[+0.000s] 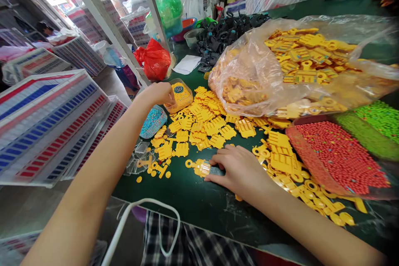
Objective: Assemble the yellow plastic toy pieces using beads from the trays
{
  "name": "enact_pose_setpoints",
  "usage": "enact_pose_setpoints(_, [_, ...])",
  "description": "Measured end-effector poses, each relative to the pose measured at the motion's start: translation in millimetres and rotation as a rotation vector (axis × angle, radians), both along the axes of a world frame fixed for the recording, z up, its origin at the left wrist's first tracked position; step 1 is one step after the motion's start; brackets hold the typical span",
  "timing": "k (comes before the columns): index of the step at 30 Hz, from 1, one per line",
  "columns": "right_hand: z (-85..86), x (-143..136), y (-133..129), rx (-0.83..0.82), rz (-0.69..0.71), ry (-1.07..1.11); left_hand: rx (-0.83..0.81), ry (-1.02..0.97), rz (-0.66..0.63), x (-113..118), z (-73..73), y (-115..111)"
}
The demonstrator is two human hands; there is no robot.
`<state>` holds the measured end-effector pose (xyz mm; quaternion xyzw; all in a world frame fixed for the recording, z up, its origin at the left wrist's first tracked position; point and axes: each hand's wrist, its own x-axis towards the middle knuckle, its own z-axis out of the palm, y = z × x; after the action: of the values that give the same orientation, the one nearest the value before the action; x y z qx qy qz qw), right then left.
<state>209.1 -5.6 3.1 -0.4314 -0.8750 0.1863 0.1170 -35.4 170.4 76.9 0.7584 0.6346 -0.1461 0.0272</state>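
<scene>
My left hand (162,93) reaches to the rim of a small tub of yellow beads (182,96); its fingers are bunched, and what they hold, if anything, is too small to tell. Just below that tub is one of blue beads (153,121). On the green table my right hand (229,166) holds, between thumb and fingers, the right end of a yellow plastic piece with a ring (201,168), which lies flat. A pile of flat yellow pieces (202,122) spreads behind it. Clear plastic parts (139,158) lie at the left.
A big clear bag of yellow pieces (249,70) stands at the back right. Trays of red beads (339,153) and green beads (380,118) are at the right. Black parts (221,35), a red bag (153,60) and white paper (187,64) lie farther back.
</scene>
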Motion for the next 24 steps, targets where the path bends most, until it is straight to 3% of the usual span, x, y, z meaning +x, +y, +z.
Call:
enact_pose_setpoints(3, [1.7,0,1,0.014,0.002,-0.021,0.272,-0.12,-0.091,3,3.1,-31])
enact_pose_setpoints(6, [3.7,2,2,0.049,0.015,-0.019,0.45,-0.435,-0.215,20,-5.8,-84])
enact_pose_setpoints(9, [8.3,4,4,0.037,0.036,-0.024,0.372,-0.627,-0.314,38,-29.7,-140])
enact_pose_setpoints(12, [13.9,6,5,0.007,0.072,-0.057,0.295,-0.706,-0.366,48,-56.0,-177])
enact_pose_setpoints(16, [16.2,6,6,-0.025,0.093,-0.11,0.23,-0.706,-0.375,51,-74.6,-191])
enact_pose_setpoints(24, [14.1,5,8,-0.054,0.1,-0.134,0.152,-0.658,-0.37,48,-80.0,-191])
